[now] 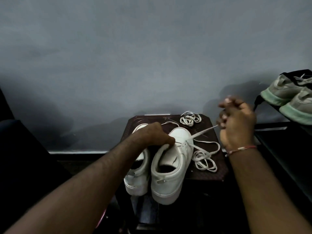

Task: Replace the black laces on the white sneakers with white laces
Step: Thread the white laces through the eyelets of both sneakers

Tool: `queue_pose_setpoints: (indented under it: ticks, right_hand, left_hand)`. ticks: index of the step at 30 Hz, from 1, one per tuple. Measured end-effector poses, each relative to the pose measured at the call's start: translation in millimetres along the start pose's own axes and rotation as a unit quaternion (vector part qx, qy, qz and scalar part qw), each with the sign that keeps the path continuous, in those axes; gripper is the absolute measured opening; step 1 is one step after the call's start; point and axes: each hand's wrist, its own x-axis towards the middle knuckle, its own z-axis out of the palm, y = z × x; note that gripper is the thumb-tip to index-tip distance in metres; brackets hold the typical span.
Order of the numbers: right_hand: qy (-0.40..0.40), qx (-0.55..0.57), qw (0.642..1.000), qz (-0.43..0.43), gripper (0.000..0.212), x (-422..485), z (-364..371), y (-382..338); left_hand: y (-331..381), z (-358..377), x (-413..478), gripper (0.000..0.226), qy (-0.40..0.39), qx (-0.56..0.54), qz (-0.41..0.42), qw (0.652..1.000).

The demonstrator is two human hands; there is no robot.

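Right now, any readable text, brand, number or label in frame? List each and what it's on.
No readable text anywhere in the head view.
Right white sneaker: no brand or number shows; heel tab looks blank.
Left white sneaker: nothing shows.
White lace: plain.
Grey shoes with green soles: too blurred to tell.
Stool: pattern only.

A plain grey wall (152,48) fills the upper view in dim light, a pale skirting strip (77,152) along its foot. Before it stands a dark brown patterned stool (214,173); a black shelf (278,142) at right bears grey, green-soled sneakers (287,97).
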Motion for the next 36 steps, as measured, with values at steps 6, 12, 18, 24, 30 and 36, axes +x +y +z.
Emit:
queue_pose_setpoints:
  ticks: [6,12,18,24,30,36]
  right_hand:
    - [-0.249,-0.491,0.834,-0.030,0.012,-37,7,64]
    - [-0.264,-0.593,0.759,-0.049,0.018,-42,8,56]
    - [-0.257,-0.611,0.748,-0.034,0.016,-41,9,52]
    - [-0.249,-0.617,0.745,-0.048,0.012,-39,8,57]
    - [-0.249,-0.606,0.754,-0.054,0.011,-39,12,62]
    - [-0.274,-0.582,0.764,-0.048,0.008,-36,7,70]
  left_hand:
    - [16,8,-4,0.035,0.032,-0.029,0.035,0.998]
    - [0,7,-3,0.024,0.006,-0.106,0.025,0.994]
    - [-11,3,7,0.023,-0.037,-0.123,0.018,0.992]
    - [-14,9,9,0.026,-0.022,-0.168,0.010,0.985]
    - [-15,13,10,0.035,-0.003,-0.191,0.013,0.982]
    - [-9,9,7,0.021,-0.025,-0.206,0.026,0.978]
